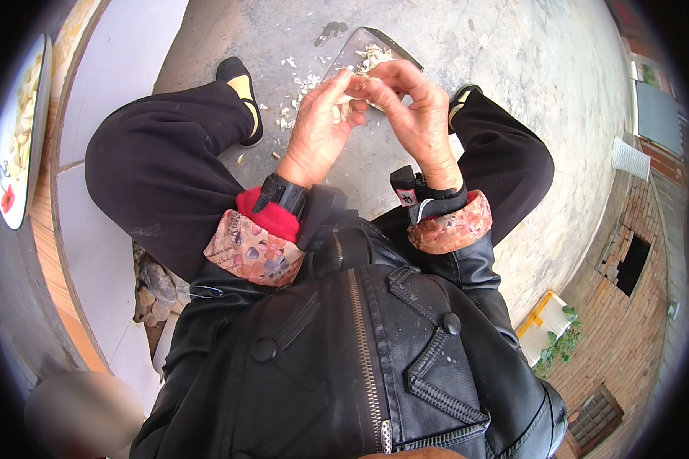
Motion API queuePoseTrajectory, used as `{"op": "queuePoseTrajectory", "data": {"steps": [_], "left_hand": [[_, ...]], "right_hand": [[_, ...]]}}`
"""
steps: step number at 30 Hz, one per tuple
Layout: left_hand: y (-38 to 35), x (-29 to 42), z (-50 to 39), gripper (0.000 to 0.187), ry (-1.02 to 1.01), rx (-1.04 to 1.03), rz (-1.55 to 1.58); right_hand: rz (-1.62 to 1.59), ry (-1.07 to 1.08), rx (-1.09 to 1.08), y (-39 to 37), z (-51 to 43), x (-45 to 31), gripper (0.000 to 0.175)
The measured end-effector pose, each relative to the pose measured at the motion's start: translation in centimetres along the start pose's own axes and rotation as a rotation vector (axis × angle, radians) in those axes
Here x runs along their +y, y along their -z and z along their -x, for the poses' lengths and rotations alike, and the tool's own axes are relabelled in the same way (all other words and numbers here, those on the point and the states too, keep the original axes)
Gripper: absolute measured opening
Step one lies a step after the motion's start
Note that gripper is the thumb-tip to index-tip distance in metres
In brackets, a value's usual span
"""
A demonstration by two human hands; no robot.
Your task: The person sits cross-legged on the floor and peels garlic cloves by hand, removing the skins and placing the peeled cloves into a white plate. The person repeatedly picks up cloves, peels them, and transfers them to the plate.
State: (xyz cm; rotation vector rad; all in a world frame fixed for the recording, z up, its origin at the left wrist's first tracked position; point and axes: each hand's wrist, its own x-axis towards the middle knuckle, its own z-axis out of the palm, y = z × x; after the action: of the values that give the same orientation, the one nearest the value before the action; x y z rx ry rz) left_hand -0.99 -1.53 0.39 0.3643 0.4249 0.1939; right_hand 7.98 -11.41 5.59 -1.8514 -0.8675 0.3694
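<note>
Both hands meet in front of me above the floor. My left hand [323, 123] is curled round some pale garlic [340, 110], partly hidden by its fingers. The thumb and fingertips of my right hand [411, 103] pinch at a small pale piece beside the left fingertips; it is too small to tell whether it is a clove or skin. Beyond the hands a dustpan-like tray [353, 49] lies on the floor with a heap of papery garlic skins [374, 56] in it. A white plate [16, 198] of peeled garlic cloves [27, 109] stands at the far left.
Loose skin flakes [287, 115] are scattered on the concrete floor between my shoes. My knees flank the hands. At the left, a wood-edged surface [46, 241] bears the plate, beside white slabs [100, 201] and some stones [155, 287]. A brick wall [603, 327] stands at the right.
</note>
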Motion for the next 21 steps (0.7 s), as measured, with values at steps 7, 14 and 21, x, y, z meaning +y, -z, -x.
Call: {"op": "queuePoseTrajectory", "data": {"steps": [7, 14, 21], "left_hand": [[-0.2, -0.5, 0.0, 0.021, -0.037, -0.073, 0.022], [0.1, -0.7, -0.2, 0.021, -0.059, -0.128, 0.107], [0.1, -0.5, -0.3, 0.018, -0.04, -0.146, 0.146]], "right_hand": [[-0.216, -0.032, 0.128, -1.5, 0.2, 1.2, 0.007], [-0.102, 0.083, 0.203, -2.1, 0.1, 2.1, 0.01], [-0.438, -0.034, 0.189, -2.5, 0.2, 2.2, 0.009]]}}
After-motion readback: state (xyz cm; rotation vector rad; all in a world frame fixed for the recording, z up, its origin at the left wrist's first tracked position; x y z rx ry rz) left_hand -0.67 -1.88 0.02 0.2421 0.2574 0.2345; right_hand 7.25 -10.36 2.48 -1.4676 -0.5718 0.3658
